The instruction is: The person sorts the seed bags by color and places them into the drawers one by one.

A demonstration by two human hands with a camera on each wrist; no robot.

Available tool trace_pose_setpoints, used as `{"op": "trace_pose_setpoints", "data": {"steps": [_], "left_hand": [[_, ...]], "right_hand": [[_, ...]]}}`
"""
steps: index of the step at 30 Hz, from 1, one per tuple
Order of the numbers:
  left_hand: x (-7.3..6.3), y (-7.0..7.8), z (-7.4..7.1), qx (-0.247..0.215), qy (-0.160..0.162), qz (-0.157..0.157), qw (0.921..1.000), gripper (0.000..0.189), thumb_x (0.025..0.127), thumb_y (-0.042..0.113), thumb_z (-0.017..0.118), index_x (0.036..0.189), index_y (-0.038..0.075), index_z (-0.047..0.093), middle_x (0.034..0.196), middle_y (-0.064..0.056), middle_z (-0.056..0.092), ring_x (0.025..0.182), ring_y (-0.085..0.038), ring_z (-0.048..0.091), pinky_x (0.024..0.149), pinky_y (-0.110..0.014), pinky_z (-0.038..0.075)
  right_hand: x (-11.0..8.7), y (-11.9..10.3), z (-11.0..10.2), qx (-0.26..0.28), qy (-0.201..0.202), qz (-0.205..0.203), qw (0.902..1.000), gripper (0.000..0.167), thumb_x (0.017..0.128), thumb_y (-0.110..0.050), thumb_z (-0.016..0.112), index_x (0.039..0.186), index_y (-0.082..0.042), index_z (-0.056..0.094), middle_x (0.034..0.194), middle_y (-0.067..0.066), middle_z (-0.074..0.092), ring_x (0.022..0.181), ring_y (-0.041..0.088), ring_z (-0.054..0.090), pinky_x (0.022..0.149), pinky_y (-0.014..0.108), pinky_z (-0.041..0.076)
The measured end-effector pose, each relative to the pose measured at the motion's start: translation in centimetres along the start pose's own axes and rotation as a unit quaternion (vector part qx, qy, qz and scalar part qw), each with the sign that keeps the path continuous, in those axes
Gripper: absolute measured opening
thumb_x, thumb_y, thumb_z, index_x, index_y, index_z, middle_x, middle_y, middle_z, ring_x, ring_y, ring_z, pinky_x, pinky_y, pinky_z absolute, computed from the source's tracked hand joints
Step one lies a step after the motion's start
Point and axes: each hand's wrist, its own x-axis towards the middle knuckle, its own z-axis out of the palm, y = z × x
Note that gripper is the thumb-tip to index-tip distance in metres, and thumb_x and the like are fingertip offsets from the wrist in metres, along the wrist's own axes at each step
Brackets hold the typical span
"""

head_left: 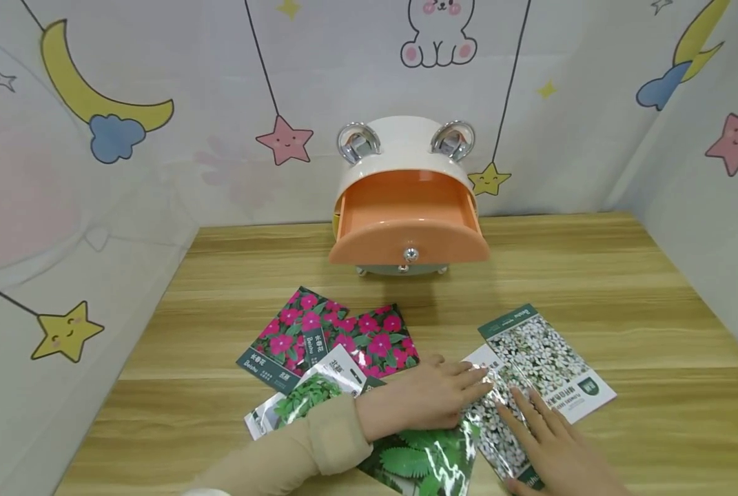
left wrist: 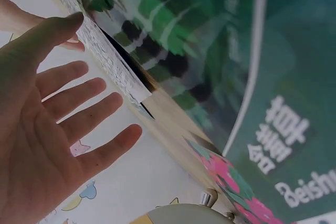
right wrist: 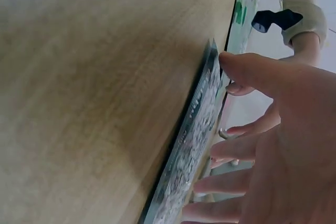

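Both hands reach over flower seed packets in the head view. My left hand (head_left: pixel 427 396), fingers extended, lies across a fern-leaf packet (head_left: pixel 431 461), its fingertips at the nearer white-flower packet (head_left: pixel 499 430). In the left wrist view, the fingers (left wrist: pixel 92 121) are spread and the palm shows bare. My right hand (head_left: pixel 557 448) rests with straight, spread fingers over the lower right of that same white-flower packet. The right wrist view shows its thumb (right wrist: pixel 247 69) at the packet's edge. A second white-flower packet (head_left: pixel 548 351) lies just beyond, partly overlapped by the nearer one.
Two pink-flower packets (head_left: pixel 288 327) and leafy green packets (head_left: pixel 309 396) overlap at the left. At the back stands a small white cabinet (head_left: pixel 402 141) with chrome ears, its orange drawer (head_left: pixel 408 241) pulled out. Printed cloth (head_left: pixel 220 83) walls the wooden table (head_left: pixel 641 331).
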Motion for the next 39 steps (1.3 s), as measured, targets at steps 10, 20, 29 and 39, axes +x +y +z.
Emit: {"op": "trace_pose_setpoints", "data": {"steps": [10,20,29,39], "left_hand": [[0.3,-0.3,-0.1,-0.001,-0.035,0.007,0.9994,0.065,0.092,0.054,0.053,0.149,0.026,0.035,0.154,0.006,0.037,0.141,-0.013,0.038,0.106,-0.036,0.045],[0.8,-0.4,-0.1,-0.02,-0.068,-0.001,0.9975,0.063,0.093,0.058,0.048,0.148,0.031,0.035,0.156,0.008,0.033,0.143,-0.012,0.035,0.106,-0.037,0.044],[0.9,-0.6,0.1,-0.034,-0.072,-0.007,0.9968,0.065,0.092,0.062,0.045,0.148,0.033,0.034,0.157,0.008,0.03,0.144,-0.013,0.033,0.106,-0.038,0.044],[0.8,-0.9,0.3,-0.032,-0.062,-0.007,0.9976,0.071,0.087,0.073,0.038,0.148,0.036,0.034,0.158,0.008,0.03,0.145,-0.012,0.03,0.106,-0.037,0.044]], "right_hand": [[0.1,-0.8,-0.5,0.043,-0.09,0.058,0.9933,0.09,0.078,-0.075,0.054,0.14,-0.01,0.047,0.146,0.023,0.043,0.134,0.047,0.04,0.101,0.06,0.041],[-0.1,-1.1,0.1,0.032,-0.071,0.058,0.9952,0.094,0.076,-0.077,0.054,0.138,-0.008,0.048,0.144,0.023,0.046,0.131,0.045,0.044,0.092,0.051,0.052],[0.1,-1.1,0.1,0.1,-0.122,0.083,0.9841,0.088,0.081,-0.068,0.058,0.141,-0.004,0.045,0.147,0.026,0.04,0.135,0.052,0.034,0.096,0.06,0.046],[0.1,-0.9,0.5,0.121,-0.107,0.072,0.9842,0.077,0.082,-0.051,0.067,0.137,-0.001,0.048,0.144,0.028,0.043,0.132,0.055,0.035,0.097,0.061,0.044]]}}
